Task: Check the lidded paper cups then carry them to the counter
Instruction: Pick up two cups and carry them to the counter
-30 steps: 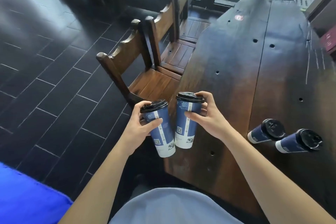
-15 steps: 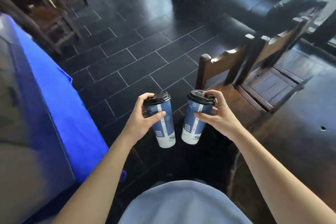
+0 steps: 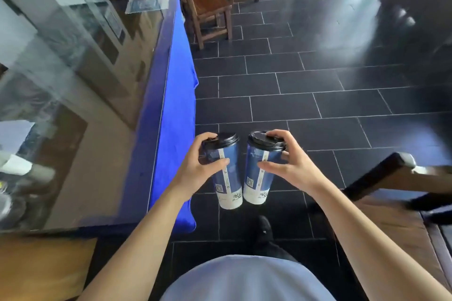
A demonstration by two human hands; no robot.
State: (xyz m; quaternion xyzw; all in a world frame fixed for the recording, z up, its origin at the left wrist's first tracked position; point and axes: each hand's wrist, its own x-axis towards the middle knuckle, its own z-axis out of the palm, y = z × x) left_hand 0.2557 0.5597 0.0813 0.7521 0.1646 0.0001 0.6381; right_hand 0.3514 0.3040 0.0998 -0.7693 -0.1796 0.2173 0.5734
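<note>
Glass-topped counter (image 3: 73,105) beside tiled floor (image 3: 305,95)

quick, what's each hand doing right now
Left hand: closed around the left lidded paper cup, held upright.
Right hand: closed around the right lidded paper cup, fingers at its lid.

Two paper cups (image 3: 228,178) (image 3: 258,173) with a smooth printed blue-and-white finish carried glossy black plastic lids (image 3: 222,140) (image 3: 266,142) at the centre of the frame. At left, a glass-topped counter (image 3: 73,80) shone with reflections, its edge draped in matt blue cloth (image 3: 176,95). The floor (image 3: 305,95) was dark tile with a slight sheen and pale grout. Wooden chairs (image 3: 210,7) (image 3: 401,190), stained and lightly polished, stood at upper centre and lower right.
</note>
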